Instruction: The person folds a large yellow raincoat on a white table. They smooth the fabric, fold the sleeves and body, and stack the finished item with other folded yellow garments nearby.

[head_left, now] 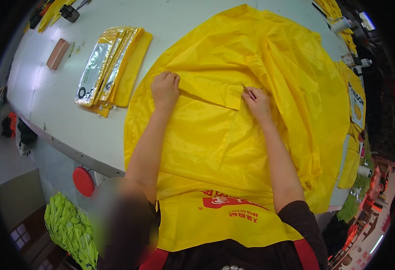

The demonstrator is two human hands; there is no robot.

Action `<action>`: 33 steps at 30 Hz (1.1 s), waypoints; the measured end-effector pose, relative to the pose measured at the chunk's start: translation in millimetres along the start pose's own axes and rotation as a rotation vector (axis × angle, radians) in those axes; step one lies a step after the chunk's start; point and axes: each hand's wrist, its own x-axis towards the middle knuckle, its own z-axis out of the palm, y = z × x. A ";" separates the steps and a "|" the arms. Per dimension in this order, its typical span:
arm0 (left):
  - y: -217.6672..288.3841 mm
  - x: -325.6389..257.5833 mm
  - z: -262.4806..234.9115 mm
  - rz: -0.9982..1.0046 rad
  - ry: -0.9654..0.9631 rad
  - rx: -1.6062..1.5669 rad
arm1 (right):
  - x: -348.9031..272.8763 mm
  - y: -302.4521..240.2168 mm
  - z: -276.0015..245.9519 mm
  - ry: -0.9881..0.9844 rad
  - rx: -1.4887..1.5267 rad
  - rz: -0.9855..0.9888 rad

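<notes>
A large yellow garment of thin, shiny fabric lies spread and wrinkled on the table before me. Across its middle runs a long flap of the same cloth, slightly raised along its lower edge. The flap's left end is pinched in my left hand, with the fingers curled over the cloth. At the other end my right hand is closed around small metal thread snips, their points up against the flap's corner. The handle part of the snips is hidden in my fingers.
Left of the garment sits a stack of yellow pieces in clear bags, with a pinkish oblong block farther left. More yellow packages lie along the right edge. Below the table's left edge are a red round stool and lime-green cloth.
</notes>
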 end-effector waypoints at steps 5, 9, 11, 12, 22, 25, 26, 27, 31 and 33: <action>-11.3 -1.3 1.5 -0.125 0.079 -0.126 | -8.8 -22.6 0.8 -0.267 -0.065 -0.063; -12.6 -1.0 -2.2 -0.195 0.170 -0.258 | -14.6 -32.8 9.3 -0.180 -0.316 -0.268; -10.4 -0.1 -4.2 -0.214 0.131 -0.285 | -12.0 -19.0 15.4 -0.088 -0.263 -0.289; -9.7 -0.2 -4.7 -0.223 0.110 -0.299 | -10.2 -13.8 17.9 -0.042 -0.236 -0.299; -13.2 -4.6 -6.0 -0.173 -0.009 -0.334 | 41.6 -5.0 13.3 -0.360 -0.129 0.329; -19.1 -7.8 -13.5 -0.120 -0.095 -0.349 | 40.7 -7.8 12.4 -0.338 -0.104 0.305; -17.6 -8.9 -19.6 -0.095 -0.140 -0.345 | 39.8 -5.1 13.0 -0.311 -0.130 0.280; -17.0 -10.0 -24.7 -0.069 -0.185 -0.340 | 38.4 0.1 14.6 -0.284 -0.157 0.254; -23.2 -19.9 -30.3 -0.003 -0.232 -0.346 | 33.8 -5.6 17.4 -0.245 -0.166 0.261; -22.8 -19.6 -27.4 0.009 -0.223 -0.315 | 27.7 -4.7 19.3 -0.189 -0.151 0.234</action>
